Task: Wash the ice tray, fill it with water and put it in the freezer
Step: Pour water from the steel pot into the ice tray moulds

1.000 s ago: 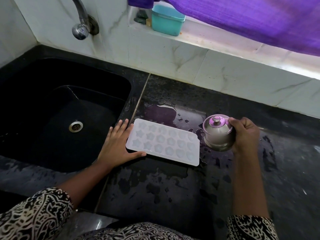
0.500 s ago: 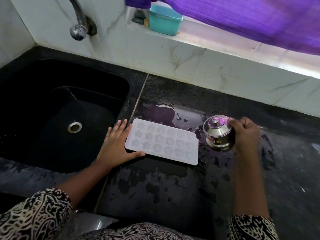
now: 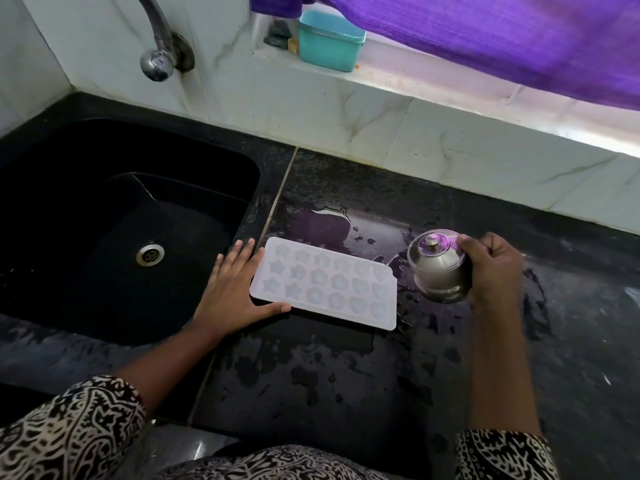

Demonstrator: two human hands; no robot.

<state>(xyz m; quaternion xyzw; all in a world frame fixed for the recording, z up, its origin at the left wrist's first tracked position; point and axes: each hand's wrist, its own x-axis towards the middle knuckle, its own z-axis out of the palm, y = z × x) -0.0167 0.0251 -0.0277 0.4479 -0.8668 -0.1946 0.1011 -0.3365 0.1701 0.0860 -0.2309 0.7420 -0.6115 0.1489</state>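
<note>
Ice tray (image 3: 323, 284), white, star and heart cells up, lies flat on the wet black counter (image 3: 346, 375), its left short edge just right of the seam beside the sink (image 3: 86, 202). Left hand (image 3: 233, 289) rests open and flat, fingers spread along that left edge, thumb lying against the tray's near long edge; it presses rather than grips. Right hand (image 3: 491, 268) is closed around a small lidded steel pot (image 3: 438, 266), held tilted toward the tray, just beyond the tray's right short edge; whether the pot's base touches the counter cannot be told. Puddle (image 3: 332, 225) sits behind the tray's far edge. Open counter lies near-side of the tray and far right. Tap (image 3: 157, 62) hangs over the sink's back rim; teal tub (image 3: 329, 41) on the sill under a purple cloth (image 3: 502, 39).
</note>
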